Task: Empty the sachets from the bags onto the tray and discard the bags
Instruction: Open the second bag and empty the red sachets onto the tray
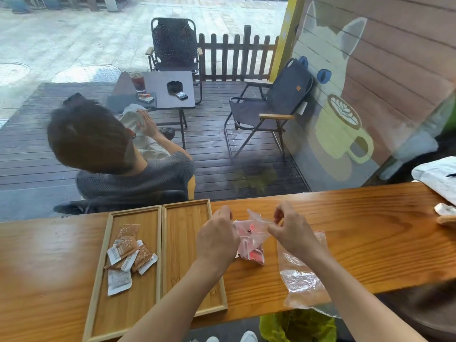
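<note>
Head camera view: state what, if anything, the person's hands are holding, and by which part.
Both hands grip one clear plastic bag of red sachets: left hand and right hand pinch opposite sides of its top opening edge above the counter.

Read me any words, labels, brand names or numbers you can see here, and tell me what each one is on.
No text is legible.
Brown and white sachets on the left tray: printed panels, too small to read.
Red sachets in the bag held by left hand and right hand: print blurred.
Packs on the outdoor table: too small.
Folding chair's brown tag: unreadable.
</note>
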Tool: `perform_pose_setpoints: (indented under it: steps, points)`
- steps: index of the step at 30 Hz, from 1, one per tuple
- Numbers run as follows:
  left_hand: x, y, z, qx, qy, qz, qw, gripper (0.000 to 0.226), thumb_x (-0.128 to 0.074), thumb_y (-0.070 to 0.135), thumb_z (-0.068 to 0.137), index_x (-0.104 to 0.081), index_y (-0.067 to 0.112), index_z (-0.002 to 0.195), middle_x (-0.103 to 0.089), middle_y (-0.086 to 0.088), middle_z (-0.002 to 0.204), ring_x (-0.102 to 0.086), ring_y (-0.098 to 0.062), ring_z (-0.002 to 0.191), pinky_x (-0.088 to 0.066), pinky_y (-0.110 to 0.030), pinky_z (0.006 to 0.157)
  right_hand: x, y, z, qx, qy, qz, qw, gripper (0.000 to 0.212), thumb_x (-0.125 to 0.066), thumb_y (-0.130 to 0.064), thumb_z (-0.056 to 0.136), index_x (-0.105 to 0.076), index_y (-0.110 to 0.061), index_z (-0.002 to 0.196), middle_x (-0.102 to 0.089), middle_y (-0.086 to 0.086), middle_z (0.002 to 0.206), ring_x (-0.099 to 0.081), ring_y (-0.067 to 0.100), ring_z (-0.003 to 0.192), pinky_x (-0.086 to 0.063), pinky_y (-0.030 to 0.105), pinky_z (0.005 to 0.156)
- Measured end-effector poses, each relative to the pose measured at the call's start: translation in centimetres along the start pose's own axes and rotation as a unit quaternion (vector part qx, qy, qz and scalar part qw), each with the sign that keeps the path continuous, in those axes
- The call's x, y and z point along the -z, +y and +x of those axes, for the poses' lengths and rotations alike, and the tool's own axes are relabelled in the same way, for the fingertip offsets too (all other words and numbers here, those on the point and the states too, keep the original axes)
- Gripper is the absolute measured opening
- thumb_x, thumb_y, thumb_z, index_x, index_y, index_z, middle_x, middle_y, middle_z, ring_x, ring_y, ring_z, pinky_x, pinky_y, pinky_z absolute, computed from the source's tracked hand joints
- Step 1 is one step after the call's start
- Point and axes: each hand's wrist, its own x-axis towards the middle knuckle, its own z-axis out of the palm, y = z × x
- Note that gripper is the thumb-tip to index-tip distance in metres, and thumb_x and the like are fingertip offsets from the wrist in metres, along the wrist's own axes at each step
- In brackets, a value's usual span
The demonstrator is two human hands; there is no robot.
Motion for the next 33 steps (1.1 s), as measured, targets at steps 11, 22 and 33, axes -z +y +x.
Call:
perform_pose_setpoints:
  steps: [11,22,33]
  points:
    - [-0.7,-0.5,0.8,-0.060,-0.047,0.034,0.996,0.027,-0.053,0.038,0.089,-0.062,0.016,0.077,-0.064,0.000,0.064,-0.059,-0.015,0.055,-0.053,-0.032,0.053,0.3,-0.1,0.0,0.044,-0.014,-0.023,0.999,0.034,-0.062,-0.033,0.084,-0.046,-0.019,0.058,-0.046,-0.005,0.055,-0.039,0.010,0.051,-0.032,0.025,0.050]
    - [1.4,1.6,0.8,-0.042,-0.021,-0.024,0.999,0.040,-0.042,0.057,0.086,-0.039,0.029,0.113,-0.065,0.004,0.073,-0.062,-0.011,0.059,-0.054,-0.025,0.052,2.0,-1.3,-0.3,0.012,0.077,0.020,0.997,0.045,-0.058,-0.014,0.081,-0.033,-0.016,0.044,-0.033,-0.001,0.044,-0.032,0.016,0.047,-0.029,0.034,0.051]
    - [2.7,1.8,-2.4,-0.117,-0.069,-0.026,0.990,0.015,-0.055,0.029,0.089,-0.063,0.019,0.095,-0.063,0.005,0.089,-0.057,-0.008,0.071,-0.047,-0.016,0.056,2.7,-1.8,-1.0,0.025,0.136,0.134,0.981,0.044,-0.061,-0.009,0.081,-0.040,-0.016,0.043,-0.042,-0.002,0.042,-0.041,0.005,0.040,-0.033,0.012,0.041]
